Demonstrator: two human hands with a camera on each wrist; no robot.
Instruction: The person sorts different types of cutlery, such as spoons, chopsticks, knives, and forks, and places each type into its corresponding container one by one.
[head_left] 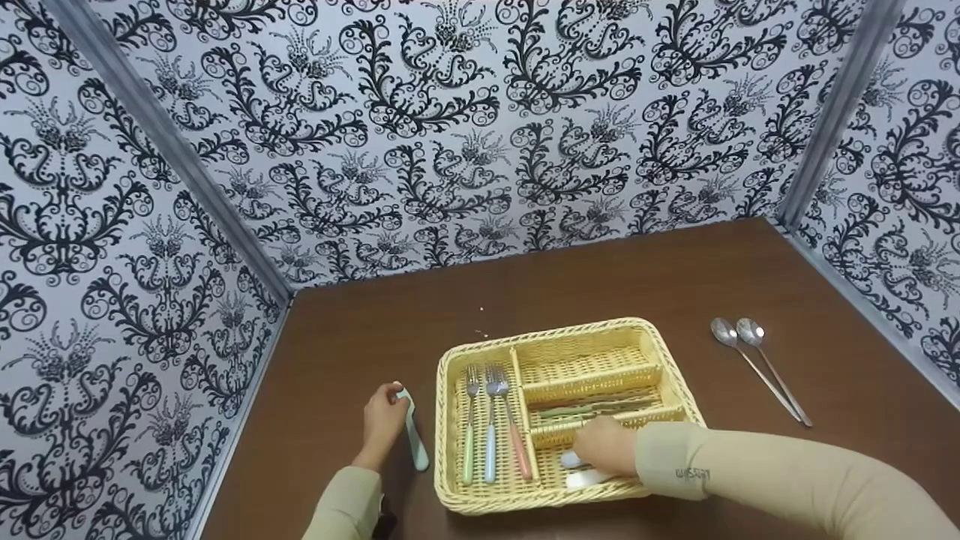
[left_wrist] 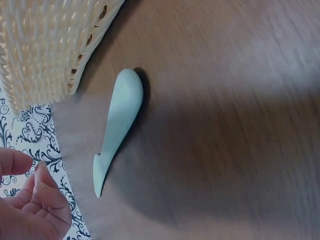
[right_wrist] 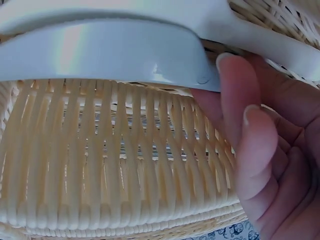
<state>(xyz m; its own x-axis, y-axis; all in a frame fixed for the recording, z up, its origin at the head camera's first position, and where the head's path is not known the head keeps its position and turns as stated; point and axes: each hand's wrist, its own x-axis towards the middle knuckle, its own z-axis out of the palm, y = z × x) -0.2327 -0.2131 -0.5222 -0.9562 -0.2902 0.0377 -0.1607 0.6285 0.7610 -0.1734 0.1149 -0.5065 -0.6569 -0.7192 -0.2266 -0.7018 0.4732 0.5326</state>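
Observation:
In the head view my left hand (head_left: 384,421) hovers over a mint-green plastic knife (head_left: 415,442) beside the basket's left side. The left wrist view shows that knife lying flat on the table, the loosely bent fingers (left_wrist: 52,195) apart from it and holding nothing. My right hand (head_left: 604,444) reaches into the front right compartment of a cream woven cutlery basket (head_left: 444,420). Its fingertips (right_wrist: 235,75) pinch one end of a light blue plastic knife (right_wrist: 110,52). A white knife (right_wrist: 210,20) lies alongside the blue one, partly hidden by the hand in the head view.
Several forks (head_left: 491,427) with coloured handles lie in the basket's long left compartment. More cutlery (head_left: 592,407) lies in the middle right compartment. Two metal spoons (head_left: 757,367) rest on the brown table (head_left: 360,337) to the right. Patterned walls (head_left: 480,150) enclose the table.

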